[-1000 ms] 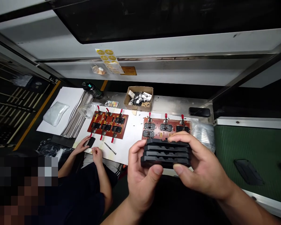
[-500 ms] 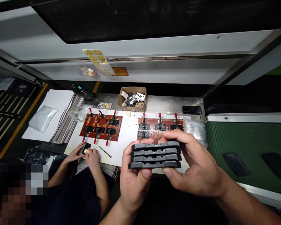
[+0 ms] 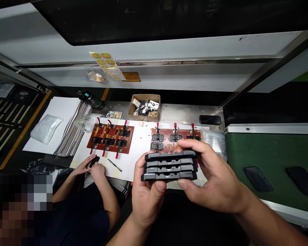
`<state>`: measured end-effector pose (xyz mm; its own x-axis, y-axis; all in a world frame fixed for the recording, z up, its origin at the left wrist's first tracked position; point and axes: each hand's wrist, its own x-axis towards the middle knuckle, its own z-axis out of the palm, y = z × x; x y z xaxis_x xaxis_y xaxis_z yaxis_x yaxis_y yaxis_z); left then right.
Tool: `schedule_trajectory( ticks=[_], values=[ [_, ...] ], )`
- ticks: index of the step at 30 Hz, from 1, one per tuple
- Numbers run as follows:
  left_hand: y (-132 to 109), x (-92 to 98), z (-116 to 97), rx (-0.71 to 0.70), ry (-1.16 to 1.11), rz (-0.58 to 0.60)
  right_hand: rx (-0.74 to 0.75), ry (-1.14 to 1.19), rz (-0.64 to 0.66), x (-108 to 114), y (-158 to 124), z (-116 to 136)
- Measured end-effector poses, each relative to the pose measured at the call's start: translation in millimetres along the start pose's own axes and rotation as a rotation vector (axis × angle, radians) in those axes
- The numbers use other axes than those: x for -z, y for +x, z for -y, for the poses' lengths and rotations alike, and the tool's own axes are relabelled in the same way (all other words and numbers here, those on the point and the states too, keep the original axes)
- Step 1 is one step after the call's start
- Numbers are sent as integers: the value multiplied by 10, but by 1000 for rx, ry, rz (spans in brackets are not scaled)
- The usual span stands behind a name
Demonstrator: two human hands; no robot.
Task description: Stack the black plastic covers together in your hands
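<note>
At frame centre, a stack of four black cases (image 3: 169,166) is gripped edge-on between both hands, above the near table edge. The left hand (image 3: 146,196) is closed on the stack's left end, thumb pressed under the bottom case; the right hand (image 3: 212,177) is closed on the right end, fingers over the top, likely so the edges stay squared. At 12 o'clock from the stack, a red clamp fixture (image 3: 175,140) lies partly hidden behind it. At 10 o'clock a second red fixture (image 3: 110,139) sits on white paper. At 9 o'clock a co-worker's hands (image 3: 92,167) rest on a small dark part. At 3 o'clock two dark cases (image 3: 256,179) lie on the green belt (image 3: 272,153). A cardboard box (image 3: 144,107) of parts stands at 12.
</note>
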<state>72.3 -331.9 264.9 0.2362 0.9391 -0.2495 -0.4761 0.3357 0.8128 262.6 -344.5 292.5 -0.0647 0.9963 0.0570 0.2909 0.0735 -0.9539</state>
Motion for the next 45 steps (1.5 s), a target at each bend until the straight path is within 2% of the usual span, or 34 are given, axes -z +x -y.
schedule_trajectory(
  ticks=[5, 11, 22, 28, 31, 40, 43, 45],
  values=[
    [31, 109, -16, -108, 19, 172, 134, -44, 28, 32, 51, 16],
    [77, 56, -103, -113, 43, 221, 236, -51, 33, 39, 129, 39],
    [104, 45, -140, -127, 51, 218, 260, -85, 32, 5, 140, 36],
    [163, 21, -117, -284, 111, 130, 337, -70, 19, -41, 177, 54],
    [185, 2, -133, -354, 133, 131, 363, -61, 17, -46, 172, 65],
    [201, 15, -130, -415, 176, 125, 404, -74, -9, -79, 157, 34],
    [232, 79, -68, -357, 188, 80, 359, -154, -15, -119, 165, -45],
    [274, 180, 1, -227, 262, 14, 254, -241, 39, -170, 170, -151]
  ],
)
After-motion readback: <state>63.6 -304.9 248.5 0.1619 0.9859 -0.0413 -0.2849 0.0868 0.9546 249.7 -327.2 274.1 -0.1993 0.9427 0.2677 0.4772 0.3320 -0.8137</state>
